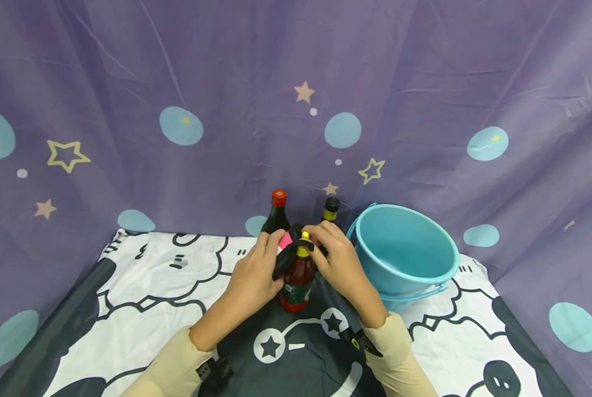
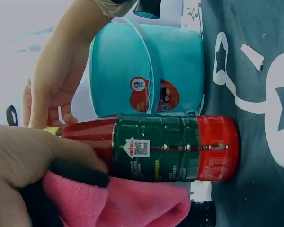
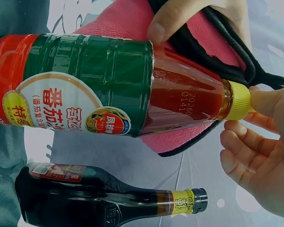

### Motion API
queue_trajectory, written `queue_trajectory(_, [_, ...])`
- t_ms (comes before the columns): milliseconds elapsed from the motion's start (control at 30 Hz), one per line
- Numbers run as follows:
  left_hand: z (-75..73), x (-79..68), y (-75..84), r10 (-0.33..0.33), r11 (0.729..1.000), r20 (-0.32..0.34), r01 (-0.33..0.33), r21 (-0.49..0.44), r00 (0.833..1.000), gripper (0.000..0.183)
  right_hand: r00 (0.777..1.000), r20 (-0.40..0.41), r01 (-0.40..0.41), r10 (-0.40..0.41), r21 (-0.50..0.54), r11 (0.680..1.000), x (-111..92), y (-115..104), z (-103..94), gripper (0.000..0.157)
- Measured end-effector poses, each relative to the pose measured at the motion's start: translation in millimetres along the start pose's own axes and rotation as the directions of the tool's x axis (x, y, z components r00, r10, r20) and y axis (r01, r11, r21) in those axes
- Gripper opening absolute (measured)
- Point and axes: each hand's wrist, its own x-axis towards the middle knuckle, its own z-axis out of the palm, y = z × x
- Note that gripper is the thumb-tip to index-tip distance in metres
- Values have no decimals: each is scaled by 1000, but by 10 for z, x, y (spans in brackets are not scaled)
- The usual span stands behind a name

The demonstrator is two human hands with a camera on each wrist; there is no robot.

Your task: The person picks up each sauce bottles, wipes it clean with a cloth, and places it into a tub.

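A ketchup bottle [image 3: 85, 85] with red contents, a green label and a yellow cap [image 3: 239, 101] stands upright in front of the person. My left hand [image 1: 257, 275] holds a pink cloth with black edging [image 2: 132, 203] against the bottle's side, thumb along its sloping shoulder in the right wrist view. From the other side, my right hand [image 1: 339, 262] has its thumb and fingertips at the yellow cap, pinching it. A black strap of the cloth crosses in front of the cap in the head view and runs beside the right fingers. Part of the cloth is hidden behind the bottle.
Close behind stand a dark bottle with a red cap [image 1: 278, 198] and a dark sauce bottle with a black cap [image 3: 94, 196]. To the right is a blue bucket [image 1: 410, 281] with a handle. A purple curtain [image 1: 246, 110] hangs behind the patterned cloth covering [image 1: 161, 286].
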Motion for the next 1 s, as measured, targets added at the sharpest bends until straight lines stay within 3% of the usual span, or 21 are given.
queue_trajectory(200, [-26, 31, -23, 16, 1000, -48, -16, 14, 999, 73, 1000, -5, 1, -1, 3, 1000, -7, -3, -1, 15])
queue_trajectory(367, [-91, 108, -39, -16, 996, -24, 14, -92, 1000, 52, 1000, -5, -6, 6, 22, 1000, -2, -16, 5, 15])
queue_trajectory(500, [-196, 210, -39, -76, 983, 118, 95, -160, 990, 47, 1000, -2, -12, 12, 24, 1000, 0, -21, 12, 15])
queue_trajectory(633, [-311, 371, -52, -115, 973, 309, 169, -155, 944, 56, 1000, -15, 1, -1, 15, 1000, 9, -15, 18, 14])
queue_trajectory(733, [-338, 460, -63, -93, 979, 368, 153, -138, 925, 54, 1000, -17, -2, 2, 7, 1000, 9, -12, 17, 14])
queue_trajectory(867, [-314, 454, -41, -40, 989, 340, 87, -122, 940, 35, 1000, -12, -13, 13, 11, 1000, 7, -17, 15, 15])
queue_trajectory(1000, [-280, 380, -19, -34, 991, 294, 71, -115, 955, 40, 1000, -18, -6, 7, 14, 1000, 16, -26, 16, 15])
